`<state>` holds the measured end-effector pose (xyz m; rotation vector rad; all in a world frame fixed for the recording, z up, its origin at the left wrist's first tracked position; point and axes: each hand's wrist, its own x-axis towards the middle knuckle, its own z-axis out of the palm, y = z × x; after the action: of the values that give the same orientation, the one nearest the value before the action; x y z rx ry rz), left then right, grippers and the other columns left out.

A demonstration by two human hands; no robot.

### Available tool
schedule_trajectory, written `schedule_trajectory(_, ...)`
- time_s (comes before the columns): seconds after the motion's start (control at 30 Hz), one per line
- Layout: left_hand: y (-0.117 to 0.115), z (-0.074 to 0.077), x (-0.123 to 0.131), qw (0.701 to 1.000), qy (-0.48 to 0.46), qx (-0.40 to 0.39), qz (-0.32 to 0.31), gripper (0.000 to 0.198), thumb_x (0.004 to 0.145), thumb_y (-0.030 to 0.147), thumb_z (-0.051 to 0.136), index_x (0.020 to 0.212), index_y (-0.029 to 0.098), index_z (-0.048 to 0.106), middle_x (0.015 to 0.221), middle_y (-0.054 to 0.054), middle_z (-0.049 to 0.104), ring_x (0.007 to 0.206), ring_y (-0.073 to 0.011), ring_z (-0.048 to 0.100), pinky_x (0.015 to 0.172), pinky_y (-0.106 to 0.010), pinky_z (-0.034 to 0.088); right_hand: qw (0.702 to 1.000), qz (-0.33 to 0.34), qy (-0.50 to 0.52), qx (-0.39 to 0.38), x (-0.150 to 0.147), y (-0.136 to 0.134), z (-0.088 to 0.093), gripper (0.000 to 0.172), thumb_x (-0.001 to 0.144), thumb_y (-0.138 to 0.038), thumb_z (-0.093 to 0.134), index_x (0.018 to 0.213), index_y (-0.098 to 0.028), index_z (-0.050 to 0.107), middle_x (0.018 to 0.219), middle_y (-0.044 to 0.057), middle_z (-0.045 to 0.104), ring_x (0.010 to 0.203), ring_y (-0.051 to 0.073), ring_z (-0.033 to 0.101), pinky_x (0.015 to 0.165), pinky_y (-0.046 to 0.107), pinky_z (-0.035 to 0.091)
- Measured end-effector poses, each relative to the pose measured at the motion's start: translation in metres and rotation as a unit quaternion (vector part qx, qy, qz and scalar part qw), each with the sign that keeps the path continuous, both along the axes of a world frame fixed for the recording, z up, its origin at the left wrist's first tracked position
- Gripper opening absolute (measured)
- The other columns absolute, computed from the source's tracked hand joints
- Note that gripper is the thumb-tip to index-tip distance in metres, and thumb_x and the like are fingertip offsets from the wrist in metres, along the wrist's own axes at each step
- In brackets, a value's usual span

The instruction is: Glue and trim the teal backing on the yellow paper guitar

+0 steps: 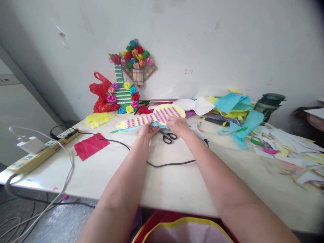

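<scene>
A long yellow paper cutout (159, 114) with a narrow left part and a rounded right end is held up over the table, crossed by rows of purple and white strips. Beneath its lower edge shows light blue crepe paper (135, 128). My left hand (148, 131) supports the cutout from below near its middle, palm partly turned up, fingers partly hidden. On the rounded end, my right hand (178, 125) grips the lower edge with bent fingers. Black-handled scissors (168, 137) lie on the table just below both hands, their blades partly covered.
A red crepe square (92, 146) and a power strip (37, 152) with cables lie left. A black cord (172, 164) crosses the table. Behind stand a flower-decorated green piece (124, 91) and a red bag (101, 94). Right are a utility knife (216, 121), a dark bottle (269, 103) and paper scraps.
</scene>
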<state>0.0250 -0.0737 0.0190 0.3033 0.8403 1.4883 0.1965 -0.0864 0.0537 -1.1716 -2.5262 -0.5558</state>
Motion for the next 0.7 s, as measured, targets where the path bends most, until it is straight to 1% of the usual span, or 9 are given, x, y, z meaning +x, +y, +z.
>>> schedule_trajectory(0.13,-0.001,0.001,0.000,1.000,-0.003,-0.004,0.009,0.014,0.082,0.011,0.045,0.091,0.013,0.056,0.072,-0.009,0.065,0.065,-0.0220,0.066,0.063,-0.039,0.054,0.999,0.016,-0.026,0.025,-0.001,0.000,-0.003,0.026,0.086,-0.013,0.040,0.087,-0.013,0.067,0.095,0.011,0.061,0.092,0.021,0.050,0.065,0.029,0.033)
schedule_trajectory(0.37,-0.001,0.001,-0.001,1.000,0.004,0.002,0.004,0.020,0.082,0.010,0.044,0.099,0.014,0.056,0.070,-0.007,0.065,0.065,-0.0203,0.066,0.064,-0.037,0.055,0.997,0.037,-0.024,0.061,-0.001,0.005,-0.011,0.025,0.087,-0.013,0.039,0.086,-0.012,0.064,0.092,0.012,0.060,0.091,0.021,0.048,0.065,0.029,0.031)
schedule_trajectory(0.57,-0.003,0.004,0.000,1.000,-0.008,-0.008,0.008,0.022,0.082,0.010,0.046,0.101,0.013,0.056,0.069,-0.008,0.065,0.064,-0.0209,0.066,0.065,-0.038,0.055,0.999,0.019,-0.008,0.048,0.000,0.006,-0.015,0.027,0.088,-0.013,0.037,0.093,-0.013,0.063,0.095,0.011,0.060,0.084,0.019,0.050,0.063,0.028,0.031)
schedule_trajectory(0.7,-0.004,0.005,-0.001,1.000,-0.002,-0.011,0.012,0.023,0.082,0.009,0.044,0.102,0.013,0.055,0.066,-0.007,0.064,0.061,-0.0200,0.065,0.064,-0.038,0.055,0.998,0.023,-0.003,0.055,0.002,0.006,-0.016,0.030,0.091,-0.014,0.033,0.097,-0.015,0.062,0.100,0.009,0.060,0.085,0.017,0.051,0.064,0.027,0.031)
